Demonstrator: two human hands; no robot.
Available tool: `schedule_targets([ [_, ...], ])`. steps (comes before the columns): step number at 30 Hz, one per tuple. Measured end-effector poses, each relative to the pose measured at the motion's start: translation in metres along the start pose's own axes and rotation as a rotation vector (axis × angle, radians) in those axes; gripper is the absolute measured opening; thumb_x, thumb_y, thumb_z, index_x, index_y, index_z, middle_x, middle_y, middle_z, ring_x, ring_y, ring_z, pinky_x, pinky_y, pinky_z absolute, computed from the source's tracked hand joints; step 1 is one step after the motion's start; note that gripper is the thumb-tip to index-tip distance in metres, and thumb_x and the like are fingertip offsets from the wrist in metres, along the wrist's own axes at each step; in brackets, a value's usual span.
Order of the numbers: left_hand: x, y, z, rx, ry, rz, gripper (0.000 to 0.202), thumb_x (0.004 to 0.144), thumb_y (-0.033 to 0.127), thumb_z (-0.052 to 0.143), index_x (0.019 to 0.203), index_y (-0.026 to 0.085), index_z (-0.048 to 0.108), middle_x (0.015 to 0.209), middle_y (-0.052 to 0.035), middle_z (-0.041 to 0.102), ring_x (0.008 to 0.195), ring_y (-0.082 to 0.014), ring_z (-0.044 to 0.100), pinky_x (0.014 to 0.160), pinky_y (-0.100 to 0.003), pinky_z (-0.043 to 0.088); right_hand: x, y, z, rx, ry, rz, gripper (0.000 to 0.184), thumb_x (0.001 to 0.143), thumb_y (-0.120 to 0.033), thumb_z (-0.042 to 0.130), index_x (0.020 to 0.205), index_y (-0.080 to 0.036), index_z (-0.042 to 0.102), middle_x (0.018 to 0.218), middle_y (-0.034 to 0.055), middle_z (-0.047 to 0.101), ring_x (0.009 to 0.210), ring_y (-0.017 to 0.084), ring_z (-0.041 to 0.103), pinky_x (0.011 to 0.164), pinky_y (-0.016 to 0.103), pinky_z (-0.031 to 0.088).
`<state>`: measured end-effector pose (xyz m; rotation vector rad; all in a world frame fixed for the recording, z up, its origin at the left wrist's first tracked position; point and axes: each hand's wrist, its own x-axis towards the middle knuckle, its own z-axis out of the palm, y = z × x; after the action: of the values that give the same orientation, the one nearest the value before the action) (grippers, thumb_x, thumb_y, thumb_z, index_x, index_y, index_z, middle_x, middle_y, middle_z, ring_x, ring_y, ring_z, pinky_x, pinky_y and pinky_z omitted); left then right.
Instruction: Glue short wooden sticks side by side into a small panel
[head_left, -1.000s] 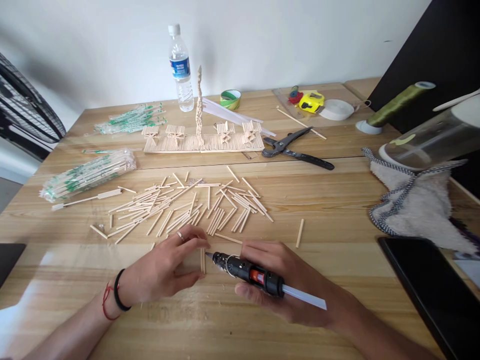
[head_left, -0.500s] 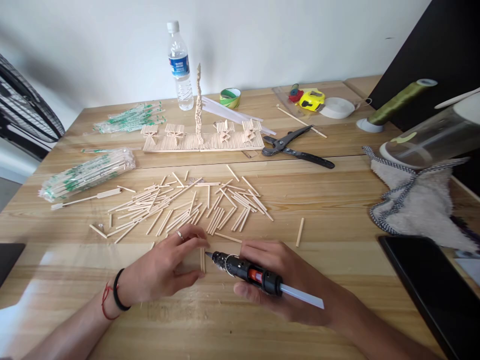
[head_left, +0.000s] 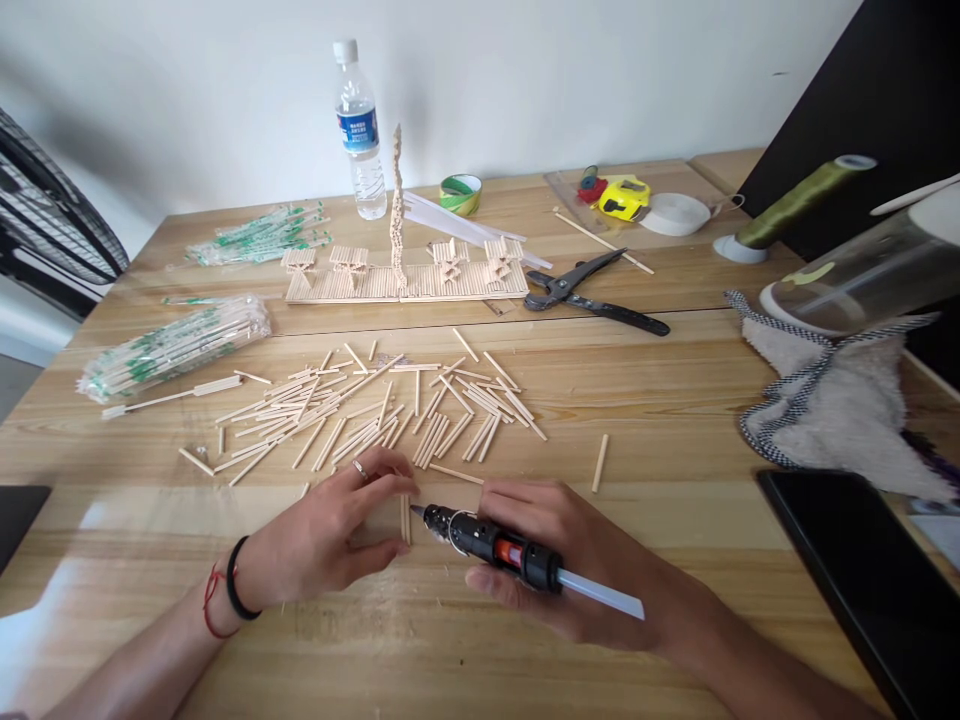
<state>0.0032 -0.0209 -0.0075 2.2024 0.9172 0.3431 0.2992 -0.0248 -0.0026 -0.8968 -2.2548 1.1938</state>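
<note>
My right hand (head_left: 555, 550) is wrapped round a black hot glue gun (head_left: 487, 540), with a translucent glue stick (head_left: 600, 592) jutting from its back end. The gun's nozzle points left and is at the side of two short wooden sticks (head_left: 406, 520) lying side by side. Thumb and fingers of my left hand (head_left: 352, 520) pinch those sticks at their two ends against the table. Just beyond both hands spreads a loose pile of cut wooden sticks (head_left: 300, 400).
Behind the pile stands a stick-built model (head_left: 405, 285) with a thin tower. A water bottle (head_left: 360, 140), black pliers (head_left: 592, 295), a yellow tape measure (head_left: 624, 198) and bagged sticks (head_left: 180, 345) are around it. On the right lie a cloth (head_left: 832, 400) and a black phone-like slab (head_left: 862, 590).
Almost nothing differs. The rear of the glue gun and my right hand have shifted very slightly left; my left hand keeps its place on the sticks.
</note>
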Motion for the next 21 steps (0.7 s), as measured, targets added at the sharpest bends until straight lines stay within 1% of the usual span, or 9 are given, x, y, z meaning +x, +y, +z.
schedule_targets([
  [5, 0.0004, 0.0, 0.0001, -0.004, -0.001, 0.002, 0.046, 0.1, 0.015, 0.07, 0.142, 0.024, 0.055, 0.144, -0.0119, 0.056, 0.132, -0.0249, 0.064, 0.114, -0.037, 0.055, 0.0003, 0.0002, -0.0001, 0.015, 0.02, 0.001, 0.033, 0.105, -0.045, 0.064, 0.083, -0.024, 0.052, 0.078, -0.0028, 0.056, 0.07, 0.018, 0.055, 0.067, 0.03, 0.038],
  [14, 0.0014, 0.0017, 0.0006, -0.004, 0.006, 0.012, 0.046, 0.099, 0.014, 0.071, 0.142, 0.024, 0.056, 0.142, -0.0118, 0.057, 0.129, -0.0243, 0.065, 0.113, -0.036, 0.055, 0.0013, 0.0, -0.0003, 0.012, 0.026, -0.017, 0.034, 0.106, -0.046, 0.063, 0.082, -0.024, 0.051, 0.075, -0.0036, 0.055, 0.066, 0.017, 0.053, 0.064, 0.03, 0.037],
  [21, 0.001, 0.0022, -0.0004, -0.001, 0.0, 0.009, 0.045, 0.1, 0.015, 0.07, 0.141, 0.024, 0.056, 0.142, -0.0123, 0.057, 0.129, -0.0244, 0.066, 0.112, -0.037, 0.057, -0.0006, 0.0005, -0.0002, -0.016, 0.024, -0.015, 0.033, 0.105, -0.045, 0.063, 0.082, -0.024, 0.053, 0.076, -0.003, 0.056, 0.068, 0.018, 0.055, 0.065, 0.031, 0.038],
])
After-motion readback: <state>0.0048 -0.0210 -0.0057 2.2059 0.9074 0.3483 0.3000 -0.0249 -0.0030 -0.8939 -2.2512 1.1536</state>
